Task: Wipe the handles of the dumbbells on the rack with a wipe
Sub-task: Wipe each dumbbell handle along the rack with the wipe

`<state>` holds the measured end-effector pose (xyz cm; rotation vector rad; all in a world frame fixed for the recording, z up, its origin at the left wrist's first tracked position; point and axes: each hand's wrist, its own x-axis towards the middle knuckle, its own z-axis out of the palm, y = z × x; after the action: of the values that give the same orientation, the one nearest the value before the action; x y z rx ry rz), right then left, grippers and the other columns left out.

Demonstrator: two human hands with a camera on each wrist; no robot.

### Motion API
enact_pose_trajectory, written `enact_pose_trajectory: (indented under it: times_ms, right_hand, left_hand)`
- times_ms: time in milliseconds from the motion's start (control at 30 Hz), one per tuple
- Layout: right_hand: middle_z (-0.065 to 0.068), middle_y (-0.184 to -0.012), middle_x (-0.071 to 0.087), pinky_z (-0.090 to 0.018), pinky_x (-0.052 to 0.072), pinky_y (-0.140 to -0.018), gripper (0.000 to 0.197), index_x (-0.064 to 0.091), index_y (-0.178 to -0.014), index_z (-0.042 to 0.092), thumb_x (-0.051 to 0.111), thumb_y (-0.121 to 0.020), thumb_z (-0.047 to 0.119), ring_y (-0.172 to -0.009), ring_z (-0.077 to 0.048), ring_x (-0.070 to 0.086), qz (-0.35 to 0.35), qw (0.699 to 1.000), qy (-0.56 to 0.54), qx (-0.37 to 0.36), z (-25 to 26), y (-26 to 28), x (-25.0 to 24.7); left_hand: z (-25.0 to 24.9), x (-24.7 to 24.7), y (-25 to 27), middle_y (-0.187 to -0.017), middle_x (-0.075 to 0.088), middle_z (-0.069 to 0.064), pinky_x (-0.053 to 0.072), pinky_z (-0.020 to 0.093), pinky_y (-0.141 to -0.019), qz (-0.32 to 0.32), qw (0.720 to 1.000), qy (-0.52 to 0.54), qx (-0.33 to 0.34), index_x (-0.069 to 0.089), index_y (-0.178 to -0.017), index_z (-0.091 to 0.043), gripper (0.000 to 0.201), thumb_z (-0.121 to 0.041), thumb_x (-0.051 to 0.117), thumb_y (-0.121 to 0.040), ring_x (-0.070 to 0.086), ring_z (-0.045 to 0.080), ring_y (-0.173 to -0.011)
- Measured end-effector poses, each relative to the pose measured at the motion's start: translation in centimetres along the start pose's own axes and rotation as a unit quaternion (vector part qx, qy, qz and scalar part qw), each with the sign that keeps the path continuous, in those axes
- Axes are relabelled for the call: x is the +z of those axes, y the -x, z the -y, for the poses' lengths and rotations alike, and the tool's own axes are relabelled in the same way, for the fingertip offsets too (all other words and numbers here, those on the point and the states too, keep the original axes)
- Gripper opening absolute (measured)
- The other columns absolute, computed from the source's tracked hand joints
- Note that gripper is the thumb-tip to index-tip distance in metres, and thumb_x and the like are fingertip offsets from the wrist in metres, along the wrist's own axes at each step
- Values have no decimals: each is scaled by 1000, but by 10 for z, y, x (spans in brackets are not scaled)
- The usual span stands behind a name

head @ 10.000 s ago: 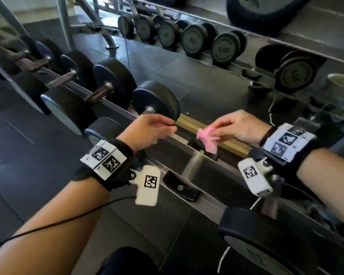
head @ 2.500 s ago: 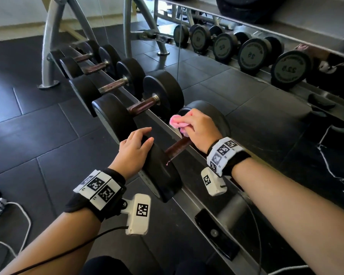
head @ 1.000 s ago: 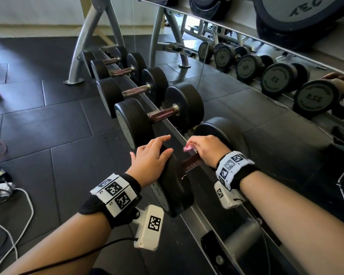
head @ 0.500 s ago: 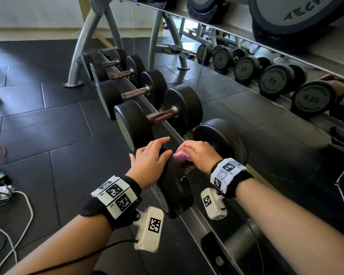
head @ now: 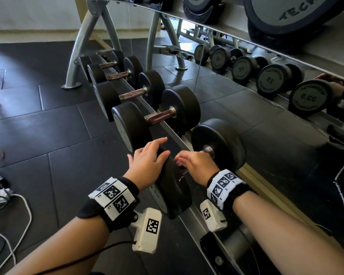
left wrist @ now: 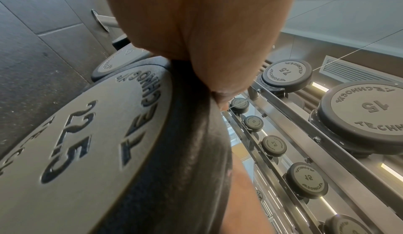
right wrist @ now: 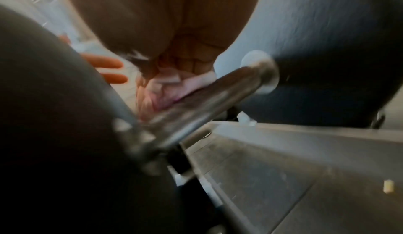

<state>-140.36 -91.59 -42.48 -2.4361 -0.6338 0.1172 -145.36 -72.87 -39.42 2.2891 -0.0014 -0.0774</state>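
Observation:
The nearest dumbbell lies across the rack rail, marked 22.5 on its near head. My left hand rests flat on top of that near head, fingers straight. My right hand is curled over the metal handle between the two heads. It presses a pink wipe against the bar. From the head view the wipe is almost entirely hidden under the hand. The right wrist view is blurred by motion.
Several more dumbbells sit in a row further along the rack toward its grey leg. A mirror behind reflects them. Big weight plates hang above. Cables lie on the floor at left. A dark flat object lies on the rail.
The right hand has kept rubbing along the handle, and the pink wipe seen half a second ago is now covered by the hand. The left hand stays on the near head.

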Motion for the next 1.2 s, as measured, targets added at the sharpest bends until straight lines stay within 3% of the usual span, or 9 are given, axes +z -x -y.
enact_pose_trajectory:
  times_ms: [100, 233, 400, 600, 700, 767, 900, 1033, 1200]
  right_hand:
    - [23, -78, 69, -13, 48, -77, 19, 69, -99, 27, 50, -103, 26, -81, 7, 65, 19, 996, -85, 25, 5, -3, -2]
    - [7, -85, 73, -30, 53, -78, 19, 69, -98, 28, 51, -101, 33, -82, -10, 69, -133, 991, -21, 21, -10, -4, -29]
    - [-4, -104, 73, -40, 53, -88, 23, 67, -116, 25, 49, -103, 21, -96, -24, 69, -60, 988, 138, 35, -20, 13, -13]
    - [0, -110, 74, -31, 53, -96, 22, 69, -115, 17, 52, -103, 21, -104, -12, 69, -31, 999, -16, 1, 5, 30, 1]
    - [4, -95, 73, -21, 53, -83, 20, 71, -108, 18, 51, -102, 18, -90, -1, 68, -9, 991, -122, 47, 9, 38, 1]
    - [9, -88, 73, -18, 53, -74, 22, 73, -101, 23, 51, -102, 21, -83, 1, 68, -39, 974, -203, 90, 10, 47, -4]
    - [7, -102, 72, -31, 55, -88, 24, 70, -106, 26, 47, -104, 26, -99, -7, 67, -169, 950, -224, 135, -1, 65, -17]
    - [-2, -116, 61, -48, 63, -68, 21, 68, -110, 23, 49, -103, 20, -104, -28, 63, -196, 881, -337, 267, -2, 77, -17]
    - [-14, -116, 69, -44, 58, -91, 25, 69, -118, 11, 51, -102, 18, -108, -28, 67, -220, 783, -476, 333, -5, 83, 1]
  left_hand:
    - [0, 1, 0, -153, 35, -12, -2, 62, -117, -10, 1000, -6, 0, 31, -145, -44, 42, -43, 38, -103, 21, 28, -145]
    - [0, 1, -1, -154, 34, -11, -2, 62, -117, -5, 1000, -6, 0, 31, -145, -44, 42, -43, 37, -103, 21, 28, -145]
    - [1, 1, -1, -153, 35, -10, -4, 62, -117, -2, 1000, -5, 0, 31, -145, -44, 42, -43, 37, -103, 20, 29, -146]
    - [-2, 0, 0, -153, 36, -9, -3, 62, -117, -1, 1000, -11, -4, 30, -146, -43, 43, -43, 36, -104, 20, 30, -146]
    - [-4, -2, 2, -153, 37, -9, -3, 61, -117, 1, 1000, -14, -9, 31, -146, -42, 43, -43, 36, -104, 21, 30, -146]
    - [-6, -2, 2, -153, 36, -8, -4, 61, -117, 4, 1000, -15, -12, 31, -147, -41, 44, -43, 37, -103, 21, 29, -146]
    - [-6, -3, 3, -154, 36, -8, -6, 61, -117, 12, 1000, -10, -14, 30, -147, -40, 44, -43, 36, -103, 20, 27, -147]
    - [-7, -3, 5, -154, 36, -7, -6, 61, -118, 8, 1000, -15, -15, 31, -147, -39, 44, -43, 36, -104, 20, 27, -147]
    - [-9, -5, 5, -154, 36, -8, -4, 61, -118, 11, 1000, -23, -14, 32, -147, -38, 44, -43, 36, -104, 20, 29, -147]
